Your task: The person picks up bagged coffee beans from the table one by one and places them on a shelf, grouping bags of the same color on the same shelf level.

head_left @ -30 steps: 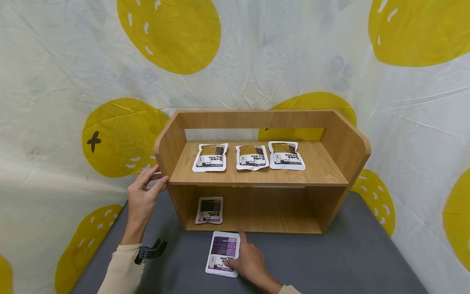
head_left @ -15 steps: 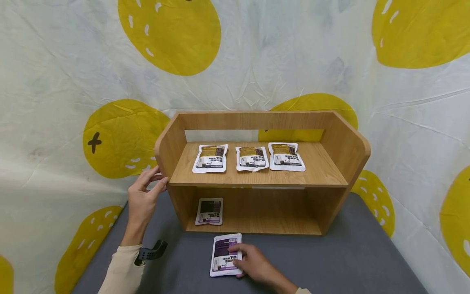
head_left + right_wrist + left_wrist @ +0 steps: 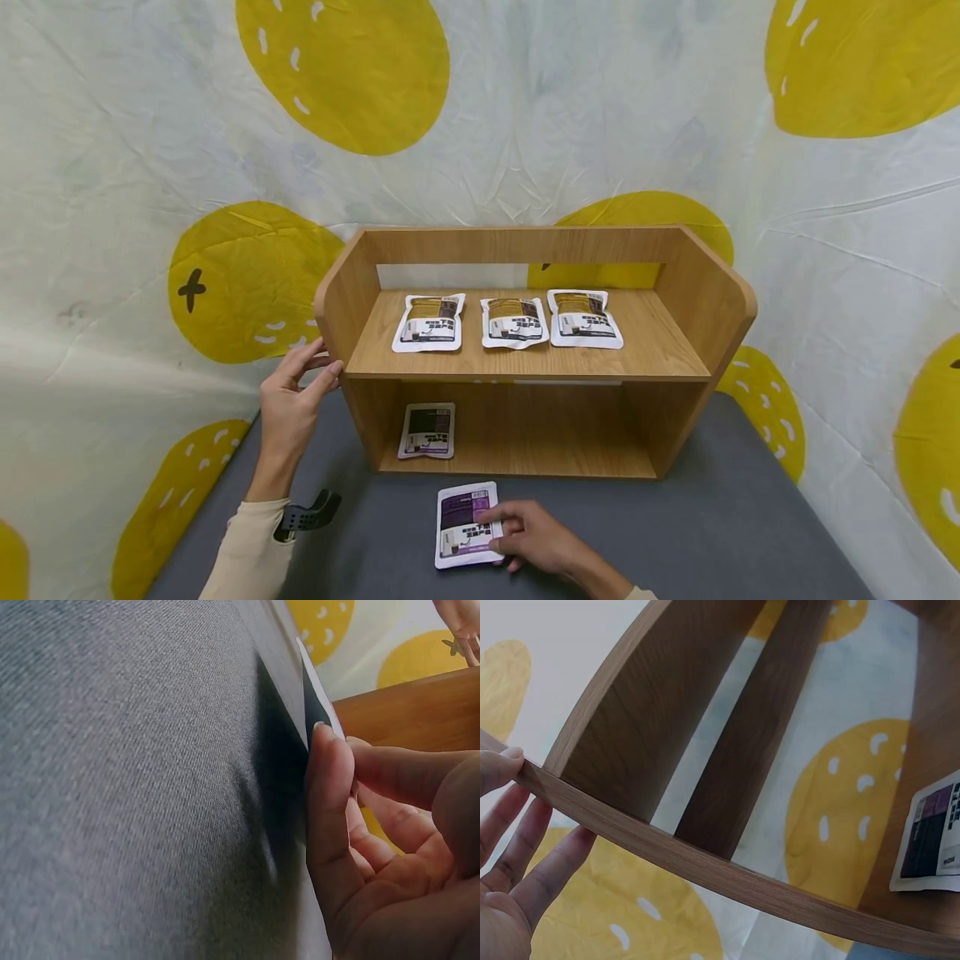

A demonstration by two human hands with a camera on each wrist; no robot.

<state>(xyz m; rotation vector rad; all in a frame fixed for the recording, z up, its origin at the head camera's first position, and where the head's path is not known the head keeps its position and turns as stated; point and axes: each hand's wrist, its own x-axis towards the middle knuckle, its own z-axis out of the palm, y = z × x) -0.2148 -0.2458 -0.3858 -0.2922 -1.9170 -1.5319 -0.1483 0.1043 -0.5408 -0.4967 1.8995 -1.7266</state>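
My right hand point(image 3: 536, 537) pinches the right edge of a flat white pouch point(image 3: 456, 525) with a purple and black label. Seen edge-on in the right wrist view, the pouch point(image 3: 311, 694) is held between thumb and fingers, tilted off the grey cloth with a dark shadow beside it. On the left, my left hand point(image 3: 292, 404) touches the side panel of a two-tier wooden shelf point(image 3: 525, 364). Its thumb is on the panel's front edge and its fairly straight fingers point(image 3: 562, 859) lie against the outer side. Another purple-labelled pouch point(image 3: 427, 431) lies at the lower tier's left end.
Three white pouches with brown-gold labels, including the middle pouch point(image 3: 514, 322), lie in a row on the upper tier. The shelf stands on a grey cloth surface point(image 3: 720, 517). Behind hangs a pale curtain point(image 3: 570, 100) with yellow shapes.
My right hand has shifted its fingers along the pouch's edge and drawn the pouch slightly right and towards me. The left hand and the shelf stay where they were.
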